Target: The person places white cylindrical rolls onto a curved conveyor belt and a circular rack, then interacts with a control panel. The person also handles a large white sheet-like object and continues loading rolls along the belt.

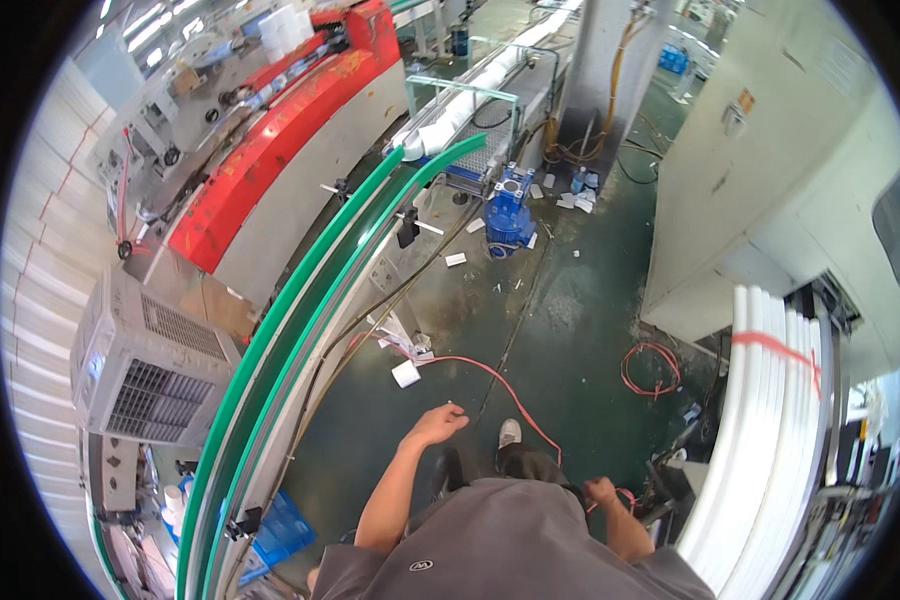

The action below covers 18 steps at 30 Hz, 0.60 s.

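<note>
My left hand (436, 425) hangs in front of my body above the green floor, its fingers loosely curled, with nothing visible in them. Nearest to it on the floor is a small white block (406, 374), well apart from the hand. My right hand (600, 490) is low beside my right hip with curled fingers; what it holds, if anything, is hidden. Part of a red hose (625, 497) shows right beside that hand, and I cannot tell whether they touch. One shoe (510, 432) shows on the floor ahead of my body.
A curved green-railed conveyor (315, 262) runs along my left, past a grey air cooler (160, 370) and a red machine (290, 130). Ahead stands a blue motor (510, 215). A red hose (495, 375) crosses the floor. Strapped white tubes (760, 420) and a pale cabinet (730, 180) stand right.
</note>
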Each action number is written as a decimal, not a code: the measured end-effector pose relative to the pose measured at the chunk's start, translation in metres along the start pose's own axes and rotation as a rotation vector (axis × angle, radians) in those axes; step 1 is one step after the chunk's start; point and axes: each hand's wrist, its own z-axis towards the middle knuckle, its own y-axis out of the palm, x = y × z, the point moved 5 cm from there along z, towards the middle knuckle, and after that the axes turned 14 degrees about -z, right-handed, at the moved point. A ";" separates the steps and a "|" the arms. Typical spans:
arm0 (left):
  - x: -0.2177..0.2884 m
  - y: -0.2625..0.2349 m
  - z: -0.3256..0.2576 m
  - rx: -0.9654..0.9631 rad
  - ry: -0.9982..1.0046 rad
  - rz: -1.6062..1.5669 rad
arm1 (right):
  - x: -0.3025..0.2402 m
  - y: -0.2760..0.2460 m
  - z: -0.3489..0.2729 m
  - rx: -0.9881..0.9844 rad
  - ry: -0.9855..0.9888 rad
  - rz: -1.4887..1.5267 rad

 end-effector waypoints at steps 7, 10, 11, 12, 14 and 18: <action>0.050 -0.132 0.027 0.391 0.082 -0.571 | -0.246 -0.241 0.169 0.305 -0.375 -0.263; 0.085 -0.213 0.055 0.591 0.211 -0.621 | -0.440 -0.299 0.161 0.156 -0.489 -0.127; 0.097 -0.243 0.082 0.623 0.243 -0.721 | -0.484 -0.311 0.175 0.146 -0.566 -0.059; 0.117 -0.273 0.107 0.659 0.264 -0.725 | -0.522 -0.318 0.189 0.129 -0.643 0.012; 0.145 -0.348 0.173 0.748 0.384 -0.723 | -0.621 -0.336 0.193 0.050 -0.727 0.120; 0.227 -0.464 0.315 0.863 0.436 -0.435 | -0.797 -0.388 0.182 0.325 -0.928 -0.158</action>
